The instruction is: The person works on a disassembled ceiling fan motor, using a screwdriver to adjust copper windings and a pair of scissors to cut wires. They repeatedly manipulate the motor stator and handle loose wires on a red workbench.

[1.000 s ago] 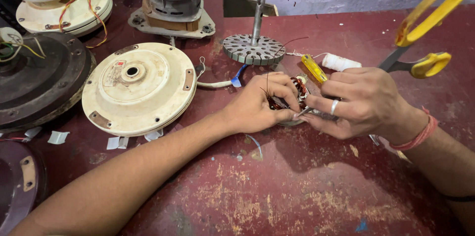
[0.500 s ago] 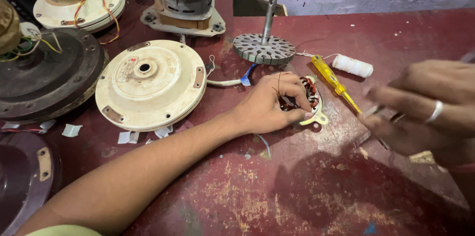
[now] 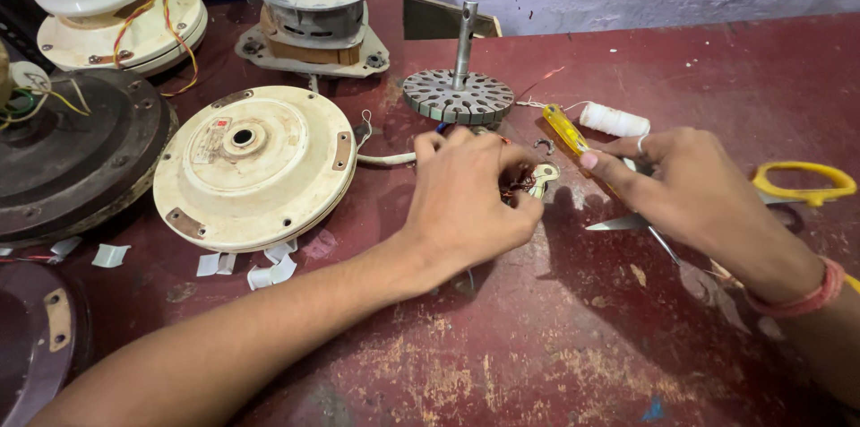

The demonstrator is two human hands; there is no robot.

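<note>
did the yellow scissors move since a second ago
Yes. The yellow scissors went from raised in the right hand to lying flat on the red table, right of the thread spool.

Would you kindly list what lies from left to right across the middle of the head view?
Dark round housing → cream round cover → left hand → yellow screwdriver → right hand → yellow scissors handle.

Fan-repair workshop: worn red workbench (image 3: 537, 364) crowded with opened ceiling fan housings (image 3: 251, 167), a bare rotor on its shaft (image 3: 457, 95), loose wiring (image 3: 152, 6), thread spool (image 3: 614, 120), yellow screwdriver (image 3: 566, 129), scissors (image 3: 802, 185).
</note>
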